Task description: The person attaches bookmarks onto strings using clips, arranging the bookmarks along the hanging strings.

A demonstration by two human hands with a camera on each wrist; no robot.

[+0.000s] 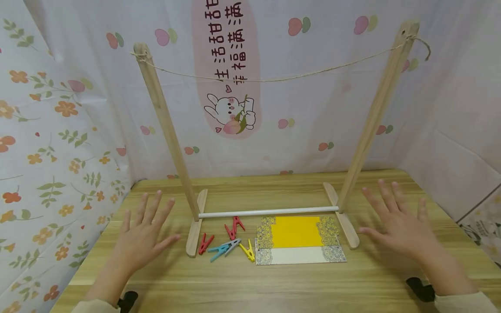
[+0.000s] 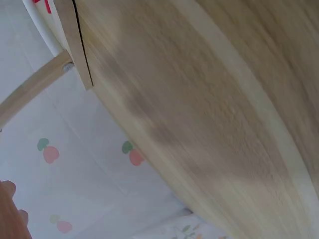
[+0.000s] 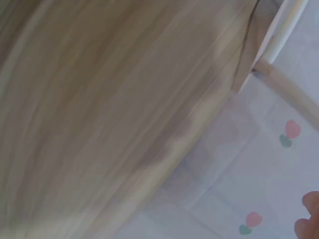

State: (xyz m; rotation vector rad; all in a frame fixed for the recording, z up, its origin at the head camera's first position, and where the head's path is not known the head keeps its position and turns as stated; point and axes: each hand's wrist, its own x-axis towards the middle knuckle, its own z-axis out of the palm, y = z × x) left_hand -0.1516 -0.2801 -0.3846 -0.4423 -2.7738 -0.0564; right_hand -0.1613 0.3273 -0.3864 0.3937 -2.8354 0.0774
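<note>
My left hand (image 1: 142, 241) is spread palm down over the left side of the table, its thumb near the foot of a wooden stand (image 1: 168, 121). On the other side my right hand (image 1: 399, 226) has its fingers spread too, beside the stand's right foot. Neither holds anything. A twine line (image 1: 270, 80) hangs between the tops of the two posts, and a white rod (image 1: 268, 212) joins them low down. Red clothespins (image 1: 235, 226), a blue clothespin (image 1: 220, 249), a grey one and a yellow clothespin (image 1: 248, 251) lie between the feet. Beside them are a yellow patterned card (image 1: 296, 231) and a white patterned card (image 1: 295, 255), overlapping.
The wood-grain table (image 1: 250, 287) ends at a white printed curtain (image 1: 270, 152) behind the stand. A flowered cloth (image 1: 58, 143) hangs at the left, and a pale wall (image 1: 462, 108) rises on the right.
</note>
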